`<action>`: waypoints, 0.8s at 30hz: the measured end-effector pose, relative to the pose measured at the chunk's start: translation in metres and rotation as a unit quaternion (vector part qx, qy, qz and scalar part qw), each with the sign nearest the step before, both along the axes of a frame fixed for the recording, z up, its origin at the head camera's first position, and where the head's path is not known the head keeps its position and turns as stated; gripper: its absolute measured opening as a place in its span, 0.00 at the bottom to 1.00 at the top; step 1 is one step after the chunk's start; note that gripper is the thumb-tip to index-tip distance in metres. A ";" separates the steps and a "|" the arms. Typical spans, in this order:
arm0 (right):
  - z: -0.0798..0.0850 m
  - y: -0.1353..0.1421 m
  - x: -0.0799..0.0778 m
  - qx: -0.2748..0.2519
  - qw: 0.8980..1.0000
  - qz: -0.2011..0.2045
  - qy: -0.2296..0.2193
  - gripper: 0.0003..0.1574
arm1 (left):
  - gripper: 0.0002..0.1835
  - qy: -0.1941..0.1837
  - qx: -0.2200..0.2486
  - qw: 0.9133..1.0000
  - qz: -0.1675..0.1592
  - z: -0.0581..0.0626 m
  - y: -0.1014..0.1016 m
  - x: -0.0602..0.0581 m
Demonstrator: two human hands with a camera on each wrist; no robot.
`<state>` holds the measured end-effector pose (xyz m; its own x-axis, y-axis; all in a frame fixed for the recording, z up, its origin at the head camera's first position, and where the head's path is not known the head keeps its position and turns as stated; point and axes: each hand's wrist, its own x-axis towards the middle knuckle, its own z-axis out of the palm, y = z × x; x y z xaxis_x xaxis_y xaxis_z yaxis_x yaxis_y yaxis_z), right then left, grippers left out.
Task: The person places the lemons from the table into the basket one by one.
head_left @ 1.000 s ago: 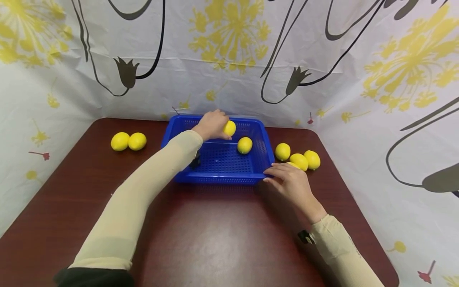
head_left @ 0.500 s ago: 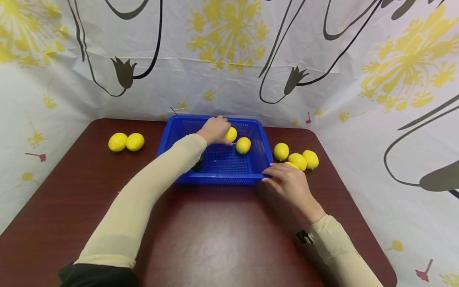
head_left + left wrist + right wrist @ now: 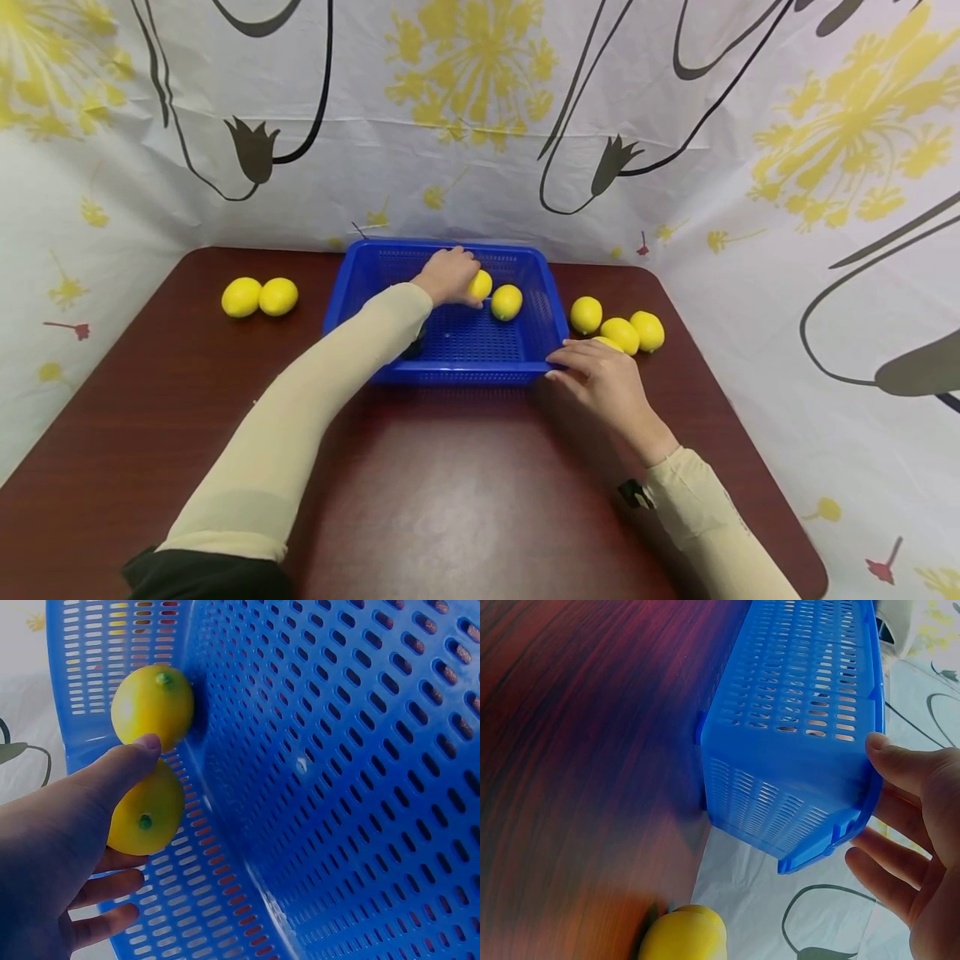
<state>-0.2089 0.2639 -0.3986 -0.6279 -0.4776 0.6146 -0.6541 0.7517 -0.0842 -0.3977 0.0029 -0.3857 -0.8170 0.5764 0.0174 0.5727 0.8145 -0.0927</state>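
Observation:
Inside the blue plastic basket [image 3: 465,367], my left hand [image 3: 447,277] holds a yellow lemon [image 3: 146,814] between thumb and fingers, low by the far wall. A second lemon [image 3: 507,302] lies loose in the basket, just right of the held one; the two appear to touch in the left wrist view. My right hand [image 3: 606,385] grips the basket's rim at the near right corner, its thumb [image 3: 896,761] on the outer side of the edge. Part of the held lemon is hidden behind the left hand in the head view.
Two lemons [image 3: 259,297] lie side by side at the far left of the dark red-brown table [image 3: 435,492]. Several more [image 3: 619,335] sit right of the basket, one partly hidden by my right hand. A patterned white cloth [image 3: 480,183] hangs behind the table.
My left hand has lowered the lemon further into the basket, beside the loose lemon. My right hand stays on the rim. The whole head view has shifted slightly.

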 end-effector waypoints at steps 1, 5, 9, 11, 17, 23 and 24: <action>0.000 0.000 0.000 0.000 1.000 0.000 -0.001 0.17 | 0.35 0.001 0.001 1.000 0.000 -0.001 0.000 0.000; 0.000 0.000 -0.001 -0.001 1.000 0.001 0.000 0.17 | 0.36 0.000 0.000 1.000 -0.001 -0.004 0.001 -0.002; -0.001 0.001 -0.001 -0.001 1.000 0.002 0.004 0.17 | 0.36 -0.003 -0.004 1.000 -0.003 -0.006 0.002 -0.003; -0.001 0.001 -0.001 -0.002 1.000 0.001 0.004 0.17 | 0.36 -0.002 -0.005 1.000 -0.004 -0.007 0.003 -0.004; -0.001 0.001 -0.001 -0.006 1.000 0.000 0.002 0.17 | 0.35 -0.001 -0.010 1.000 -0.007 -0.012 0.005 -0.004; -0.001 0.001 -0.001 -0.007 1.000 0.001 0.001 0.17 | 0.37 -0.004 -0.012 1.000 -0.006 -0.018 0.007 -0.004; -0.001 0.002 -0.001 -0.006 1.000 0.001 0.001 0.17 | 0.37 -0.005 -0.012 1.000 -0.005 -0.018 0.007 -0.004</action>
